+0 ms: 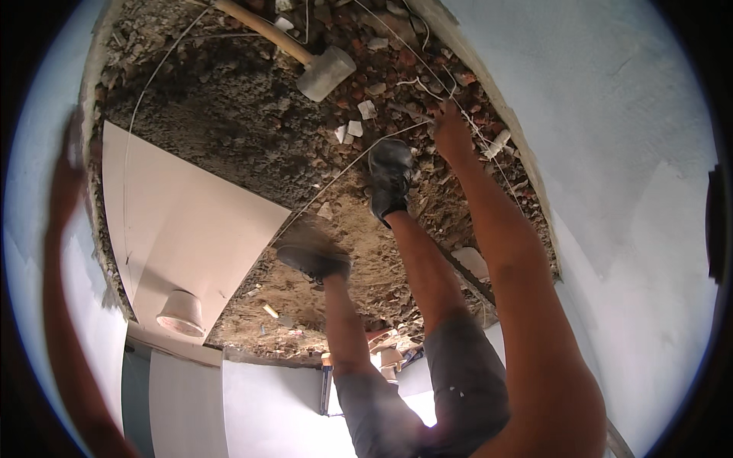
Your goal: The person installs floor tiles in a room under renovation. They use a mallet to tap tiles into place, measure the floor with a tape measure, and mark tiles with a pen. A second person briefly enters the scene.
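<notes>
Head view: right hand [452, 131] by string [336, 179], left hand [67, 172] blurred, can't tell either grip; nearby shoe [391, 166] could snag string.

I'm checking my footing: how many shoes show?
2: the left shoe beside the pale slab, the right shoe farther forward, just left of the right hand.

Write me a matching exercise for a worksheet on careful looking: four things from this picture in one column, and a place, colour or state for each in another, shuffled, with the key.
Things
1. mallet
2. bucket
3. right hand
4. left hand

Places, colours, states
A. over reddish rubble
B. blurred, by the pale blue wall on the left
C. on the large pale slab
D. grey head, wooden handle

Pairs: 1-D, 2-C, 3-A, 4-B
</notes>
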`<action>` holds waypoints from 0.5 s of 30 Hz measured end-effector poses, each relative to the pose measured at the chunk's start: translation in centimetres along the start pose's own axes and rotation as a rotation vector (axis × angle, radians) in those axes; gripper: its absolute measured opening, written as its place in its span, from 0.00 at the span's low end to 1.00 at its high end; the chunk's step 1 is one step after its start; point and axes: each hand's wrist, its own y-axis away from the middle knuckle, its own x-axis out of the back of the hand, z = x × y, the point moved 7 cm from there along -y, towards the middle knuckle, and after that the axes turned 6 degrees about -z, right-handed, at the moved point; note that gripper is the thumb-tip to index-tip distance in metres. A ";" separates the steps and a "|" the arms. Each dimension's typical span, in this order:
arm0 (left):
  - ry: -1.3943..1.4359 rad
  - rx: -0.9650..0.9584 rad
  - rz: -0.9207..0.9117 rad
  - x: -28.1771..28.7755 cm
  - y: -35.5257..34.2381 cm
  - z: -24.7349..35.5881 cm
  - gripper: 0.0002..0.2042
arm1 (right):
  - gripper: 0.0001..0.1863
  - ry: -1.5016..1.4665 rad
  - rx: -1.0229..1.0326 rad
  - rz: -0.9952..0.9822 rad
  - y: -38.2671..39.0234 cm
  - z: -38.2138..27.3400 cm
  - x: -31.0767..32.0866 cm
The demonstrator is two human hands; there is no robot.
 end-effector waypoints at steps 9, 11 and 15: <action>0.825 0.065 -0.451 -29.2 3.2 32.5 0.34 | 0.19 0.282 -0.128 0.017 -5.1 0.4 0.2; 1.059 0.178 -0.396 -31.2 4.9 35.5 0.33 | 0.17 0.209 -0.129 0.009 -5.0 1.3 0.5; 1.308 0.251 -0.327 -33.3 5.0 36.6 0.35 | 0.16 -0.125 0.093 -0.078 1.4 -2.4 0.2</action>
